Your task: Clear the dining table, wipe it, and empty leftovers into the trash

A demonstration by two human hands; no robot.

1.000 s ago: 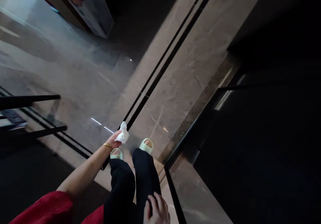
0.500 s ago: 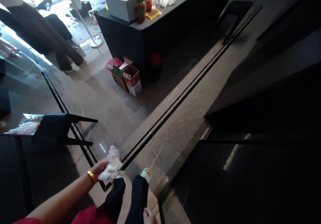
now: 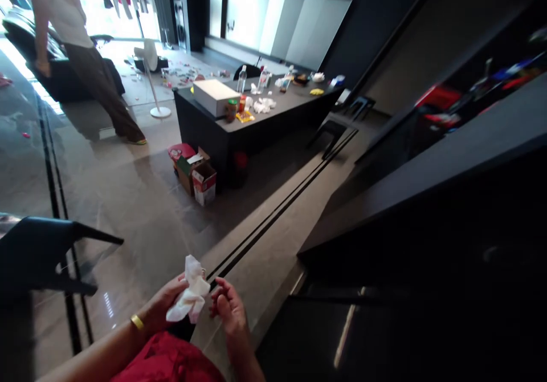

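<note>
A crumpled white paper tissue (image 3: 192, 291) is pinched in the person's left hand (image 3: 162, 305), bunched at the top with a loose corner hanging below the fingers, low in the view above the person's lap. The right hand (image 3: 227, 308) holds nothing: it is raised just beside the tissue with its fingers half curled and narrowly parted, and it does not clearly touch the paper. A gold bangle (image 3: 137, 322) circles the left wrist, and a red garment (image 3: 166, 359) fills the bottom edge. Beyond the hands runs a polished grey marble floor (image 3: 141, 211), veined and glossy, with twin black inlay strips (image 3: 265, 222) cutting across it diagonally. A dark chair (image 3: 38, 251) stands at the left, and a dark counter (image 3: 427, 199) looms along the right. Farther off, cardboard boxes (image 3: 199, 177) sit on the floor against a black table (image 3: 205, 125) that carries a white box (image 3: 216, 97), a glass jar (image 3: 231, 110), plastic bottles (image 3: 242, 78) and crumpled tissues (image 3: 262, 105). Behind it, a standing person (image 3: 85, 57) leans near a white pedestal fan (image 3: 149, 68), with scattered litter (image 3: 179, 74) on the bright floor.
</note>
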